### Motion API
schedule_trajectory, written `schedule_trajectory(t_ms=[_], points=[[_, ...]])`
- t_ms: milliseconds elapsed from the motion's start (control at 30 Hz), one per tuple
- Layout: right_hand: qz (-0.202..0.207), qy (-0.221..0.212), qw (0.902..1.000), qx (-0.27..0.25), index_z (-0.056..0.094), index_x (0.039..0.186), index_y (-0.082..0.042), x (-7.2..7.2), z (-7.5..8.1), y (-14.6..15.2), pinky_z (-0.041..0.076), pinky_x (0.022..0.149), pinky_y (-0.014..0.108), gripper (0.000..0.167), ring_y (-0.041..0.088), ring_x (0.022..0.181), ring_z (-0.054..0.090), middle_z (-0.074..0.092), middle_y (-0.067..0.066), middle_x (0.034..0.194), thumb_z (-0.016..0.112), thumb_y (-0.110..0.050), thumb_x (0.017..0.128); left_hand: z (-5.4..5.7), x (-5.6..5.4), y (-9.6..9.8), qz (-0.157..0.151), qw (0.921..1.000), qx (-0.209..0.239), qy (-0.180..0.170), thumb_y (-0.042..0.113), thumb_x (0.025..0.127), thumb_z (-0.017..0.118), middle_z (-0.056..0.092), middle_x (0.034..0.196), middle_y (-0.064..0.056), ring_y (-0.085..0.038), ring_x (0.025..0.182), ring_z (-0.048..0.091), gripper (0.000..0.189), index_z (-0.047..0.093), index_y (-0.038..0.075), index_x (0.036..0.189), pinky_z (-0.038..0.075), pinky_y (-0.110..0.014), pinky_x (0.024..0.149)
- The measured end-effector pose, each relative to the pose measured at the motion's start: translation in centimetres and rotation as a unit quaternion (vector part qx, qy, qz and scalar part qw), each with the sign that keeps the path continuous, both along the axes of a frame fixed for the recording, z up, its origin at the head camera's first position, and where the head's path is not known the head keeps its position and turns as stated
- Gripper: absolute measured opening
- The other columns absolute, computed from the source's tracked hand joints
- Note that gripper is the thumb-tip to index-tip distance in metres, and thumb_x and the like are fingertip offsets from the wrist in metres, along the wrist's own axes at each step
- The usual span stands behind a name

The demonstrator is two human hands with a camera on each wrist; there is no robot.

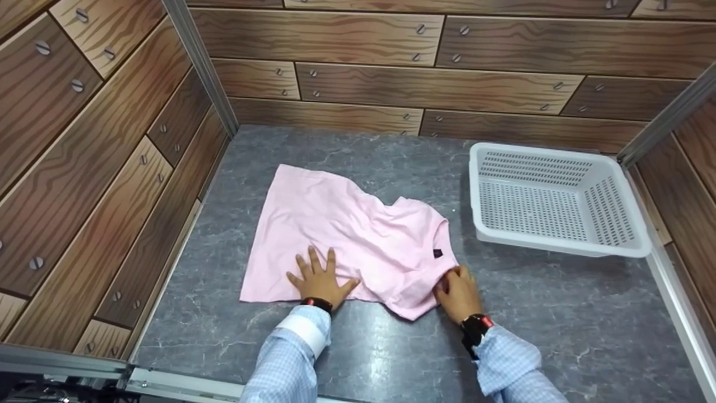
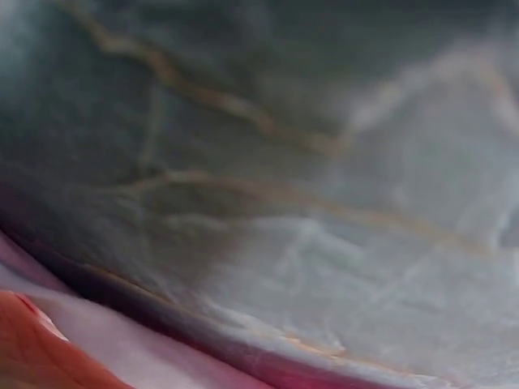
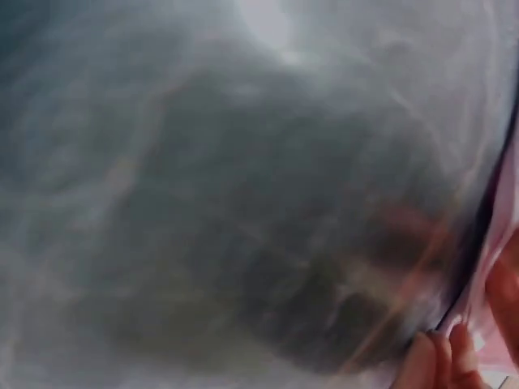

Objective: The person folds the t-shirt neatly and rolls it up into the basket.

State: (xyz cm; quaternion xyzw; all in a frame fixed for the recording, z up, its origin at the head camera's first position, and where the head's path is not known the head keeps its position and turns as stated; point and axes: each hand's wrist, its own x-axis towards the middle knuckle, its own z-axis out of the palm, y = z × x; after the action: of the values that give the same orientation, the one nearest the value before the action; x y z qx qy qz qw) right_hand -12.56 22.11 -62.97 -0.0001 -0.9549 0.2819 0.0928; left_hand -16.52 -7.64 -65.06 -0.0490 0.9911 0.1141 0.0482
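A pale pink, soft fabric short-sleeved shirt [image 1: 330, 224] lies on the dark grey, marble-patterned tabletop [image 1: 559, 313], mostly beyond the two hands, its wide hem off to the left of the left hand and its neckline just beside the right hand. The bare left hand [image 1: 321, 280] rests on the shirt near its closest edge, palm down with fingers spread. The bare right hand [image 1: 461, 291] has thumb and fingers bent together, pinching the fabric at the neckline end; the right wrist view shows its fingertips at the pink edge. A small black label [image 1: 438, 253] shows inside the neckline, just beyond that hand.

Judging by how it lies, the laying-out is largely done: hem and body are opened out broadly. Flattening looks unfinished, since creases run across the middle and the cloth between the hands is rumpled. No neat fold is visible. Beyond the right hand and further right, well apart from it, stands a white perforated plastic basket [image 1: 559, 242].
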Motion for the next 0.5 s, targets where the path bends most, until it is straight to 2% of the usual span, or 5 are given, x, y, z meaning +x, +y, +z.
schedule_trajectory(t_ms=[100,167,300,400,500], points=[[0.020,-0.001,0.9997,-0.010,0.058,0.088,0.002,0.2,-0.1,0.0,0.046,0.085,0.057,0.021,0.048,0.097,0.057,0.054,0.028,0.114,0.073,-0.005,0.075,0.0,0.0,-0.1,-0.001,1.0000,-0.002,0.003,0.083,0.072,0.055,0.014,0.164,-0.019,-0.053,0.147,0.010,0.101,0.028,0.033,0.155,0.015,-0.078,0.106],[0.039,-0.009,0.9992,-0.010,0.058,0.093,0.002,0.4,-0.1,0.1,0.048,0.083,0.056,0.025,0.046,0.095,0.059,0.053,0.028,0.117,0.073,-0.004,0.074,-0.1,0.0,-0.1,-0.002,1.0000,-0.005,0.001,0.083,0.072,0.054,0.015,0.164,-0.019,-0.052,0.147,0.011,0.101,0.028,0.033,0.155,0.016,-0.078,0.106],[0.069,-0.017,0.9971,0.027,0.059,0.095,-0.003,1.5,0.2,0.0,0.050,0.063,0.049,0.028,0.035,0.073,0.059,0.053,0.020,0.108,0.074,-0.003,0.072,-0.3,0.1,-0.1,-0.002,1.0000,-0.008,0.004,0.084,0.072,0.054,0.016,0.163,-0.019,-0.053,0.147,0.012,0.100,0.029,0.032,0.155,0.016,-0.079,0.106],[0.082,0.019,0.9941,0.067,0.058,0.098,-0.004,2.9,0.2,0.2,0.046,0.049,0.043,0.034,0.028,0.058,0.054,0.052,0.016,0.103,0.076,-0.005,0.070,-0.3,0.2,0.0,-0.002,1.0000,-0.007,0.007,0.084,0.072,0.054,0.016,0.163,-0.019,-0.053,0.147,0.012,0.100,0.030,0.032,0.154,0.016,-0.079,0.106],[0.091,0.068,0.9878,0.106,0.058,0.103,-0.006,4.6,0.0,0.5,0.042,0.042,0.038,0.040,0.023,0.050,0.049,0.052,0.013,0.100,0.078,-0.007,0.068,-0.1,0.1,0.0,-0.003,1.0000,-0.006,0.003,0.084,0.073,0.053,0.014,0.164,-0.019,-0.053,0.147,0.010,0.100,0.028,0.032,0.155,0.015,-0.079,0.106]])
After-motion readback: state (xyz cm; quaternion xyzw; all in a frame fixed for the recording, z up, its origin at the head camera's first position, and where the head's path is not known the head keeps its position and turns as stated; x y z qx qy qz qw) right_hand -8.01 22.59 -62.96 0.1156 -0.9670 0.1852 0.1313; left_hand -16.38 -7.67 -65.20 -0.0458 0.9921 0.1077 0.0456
